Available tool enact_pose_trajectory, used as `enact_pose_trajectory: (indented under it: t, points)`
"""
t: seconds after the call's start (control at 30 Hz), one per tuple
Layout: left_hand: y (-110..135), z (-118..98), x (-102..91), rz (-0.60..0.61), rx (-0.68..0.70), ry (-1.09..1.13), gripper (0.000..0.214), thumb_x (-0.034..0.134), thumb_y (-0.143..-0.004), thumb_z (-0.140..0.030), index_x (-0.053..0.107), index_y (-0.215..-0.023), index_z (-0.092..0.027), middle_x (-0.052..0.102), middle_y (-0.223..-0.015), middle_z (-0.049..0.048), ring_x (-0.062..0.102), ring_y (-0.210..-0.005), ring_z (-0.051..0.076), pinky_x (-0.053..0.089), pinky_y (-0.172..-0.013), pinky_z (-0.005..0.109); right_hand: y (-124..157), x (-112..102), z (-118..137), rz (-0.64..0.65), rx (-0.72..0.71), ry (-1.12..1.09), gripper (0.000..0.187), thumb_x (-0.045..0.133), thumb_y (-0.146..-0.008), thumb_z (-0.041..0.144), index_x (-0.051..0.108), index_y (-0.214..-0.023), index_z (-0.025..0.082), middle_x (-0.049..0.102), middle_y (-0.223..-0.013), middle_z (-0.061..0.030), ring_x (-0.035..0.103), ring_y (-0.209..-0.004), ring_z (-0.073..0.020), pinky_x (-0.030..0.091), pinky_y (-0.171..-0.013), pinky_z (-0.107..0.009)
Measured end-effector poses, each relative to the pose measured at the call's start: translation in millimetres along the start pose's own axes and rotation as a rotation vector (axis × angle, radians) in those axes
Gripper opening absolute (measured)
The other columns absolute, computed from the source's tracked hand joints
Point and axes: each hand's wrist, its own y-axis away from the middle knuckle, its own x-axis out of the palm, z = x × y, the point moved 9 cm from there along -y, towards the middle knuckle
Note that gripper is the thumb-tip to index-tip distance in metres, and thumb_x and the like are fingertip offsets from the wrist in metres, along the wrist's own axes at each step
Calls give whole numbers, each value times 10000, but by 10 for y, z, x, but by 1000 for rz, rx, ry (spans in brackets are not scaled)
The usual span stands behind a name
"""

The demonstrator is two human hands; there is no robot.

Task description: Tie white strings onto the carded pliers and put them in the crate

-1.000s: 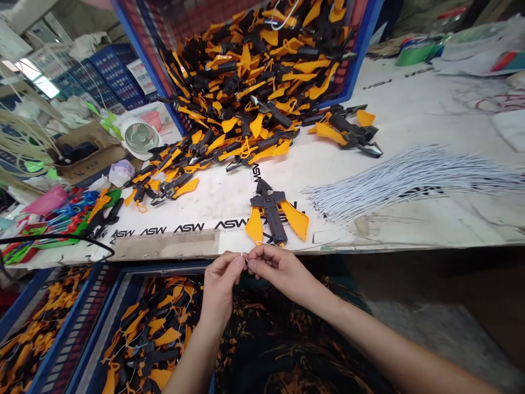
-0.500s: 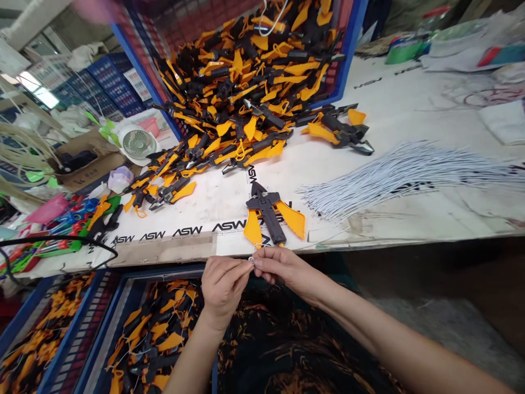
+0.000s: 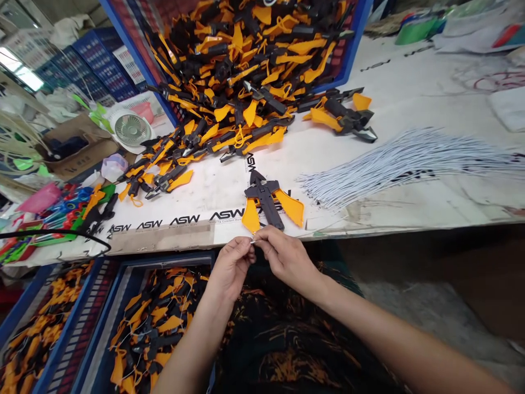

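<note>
My left hand (image 3: 232, 268) and my right hand (image 3: 287, 257) meet just in front of the white table's edge (image 3: 262, 236), fingertips pinching a short white cord (image 3: 253, 241) between them. Directly beyond my fingers, a pair of black pliers with orange flared handles (image 3: 266, 202) lies on the table, nearly touching my right fingers. Many similar pliers form a heap in a blue crate (image 3: 346, 49) and spill onto the tabletop (image 3: 213, 186). To the right lies a bundle of thin white cords (image 3: 410, 164).
Below my hands, a blue crate (image 3: 172, 259) holds more orange-handled pliers, with another crate (image 3: 53, 306) to its left. Scissors, a small fan and a cardboard box stand at the left; bags lie at the back right.
Both hands have risen toward the table edge, closer to the single pliers, and still pinch the cord. The whole view has tilted slightly with my head.
</note>
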Motion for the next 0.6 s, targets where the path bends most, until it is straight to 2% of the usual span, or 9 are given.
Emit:
enact_pose_trajectory:
  t: [0.07,0.13,0.2,0.27,0.33,0.37,0.47,0.6]
  points:
    - [-8,20,0,14,-3,-24,351,891,-558,-357,648,-682,-136,572,-635,-24,504,-601,81,412,-580,206,-2,13,-20,37,8,9,167,394,-1001,221,554,-958,233,633,-897,-62,615,-829,-198,466,-730,-307]
    - [7,-53,-27,0,87,-145,329,848,-623,-399,648,-689,-146,582,-648,-19,512,-608,91,421,-593,220,-1,29,-26,76,25,-2,192,389,-995,231,574,-942,238,642,-906,-76,612,-843,-212,467,-741,-325]
    - [61,-260,-48,-37,293,-394,259,783,-721,-388,665,-708,-158,617,-680,-4,548,-648,113,446,-637,241,-2,30,-42,96,75,-48,185,408,-988,257,577,-915,239,642,-885,-79,606,-832,-217,461,-739,-335]
    - [170,-509,30,-27,559,-695,150,717,-805,-317,697,-755,-176,652,-731,12,590,-710,137,469,-691,262,1,48,-100,120,186,-168,179,445,-982,318,561,-874,235,630,-823,-58,595,-760,-200,453,-690,-321]
    - [274,-653,164,59,761,-916,89,669,-852,-246,717,-800,-193,666,-761,17,614,-740,145,478,-701,262,28,131,-187,191,354,-374,224,496,-962,409,543,-840,226,608,-764,-24,561,-648,-161,436,-610,-291]
    - [305,-685,214,108,818,-975,89,653,-866,-223,718,-812,-197,666,-764,16,619,-738,142,479,-693,256,49,186,-220,235,437,-487,261,525,-941,456,541,-830,220,599,-747,-10,537,-599,-140,423,-574,-277]
    - [301,-716,248,154,856,-1023,104,622,-894,-202,695,-821,-194,656,-767,12,617,-727,133,480,-681,244,85,297,-273,314,610,-732,353,620,-851,549,565,-836,200,593,-742,8,496,-540,-103,404,-537,-258]
    - [236,-673,210,106,828,-982,116,601,-910,-212,665,-816,-188,640,-773,7,608,-741,130,481,-703,242,63,334,-327,334,671,-810,376,674,-799,557,575,-803,194,576,-708,19,479,-533,-92,391,-529,-249]
